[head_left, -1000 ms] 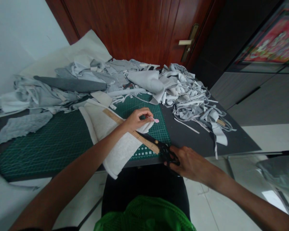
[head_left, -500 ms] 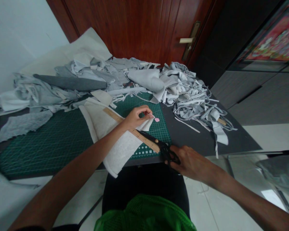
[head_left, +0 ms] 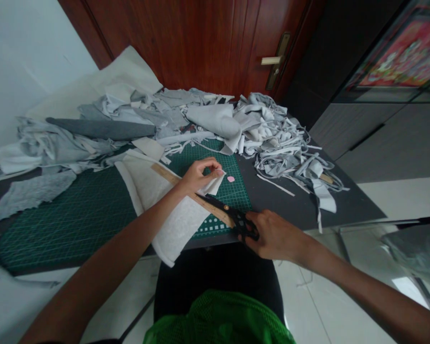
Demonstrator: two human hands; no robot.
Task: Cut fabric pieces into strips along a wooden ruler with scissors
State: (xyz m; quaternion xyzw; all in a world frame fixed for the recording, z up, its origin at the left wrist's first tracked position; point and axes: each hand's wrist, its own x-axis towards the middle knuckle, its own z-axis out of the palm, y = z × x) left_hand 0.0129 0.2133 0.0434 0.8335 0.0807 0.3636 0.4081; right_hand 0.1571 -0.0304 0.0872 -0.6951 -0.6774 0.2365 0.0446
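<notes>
My left hand (head_left: 202, 176) pinches the raised edge of a white piece of fabric (head_left: 181, 224) between thumb and fingers. Under my left wrist a wooden ruler (head_left: 215, 211) lies slantwise across the fabric. My right hand (head_left: 268, 234) is closed round the handles of black scissors (head_left: 238, 217). Their blades reach along the ruler to the fabric near the lifted edge; how far the blades are apart is hard to see. A small pink piece (head_left: 231, 179) lies on the green cutting mat (head_left: 75, 210), just right of my left fingers.
Heaped grey and white fabric scraps (head_left: 103, 112) line the back of the dark table (head_left: 272, 191). A tangle of fabric strips (head_left: 283, 148) fills the right rear. Behind stands a brown door (head_left: 186, 48); a green mesh item (head_left: 218, 317) is at my lap.
My right hand and the scissors have moved left, with the blades further along the fabric edge. My left hand keeps its pinch. The view has shifted slightly.
</notes>
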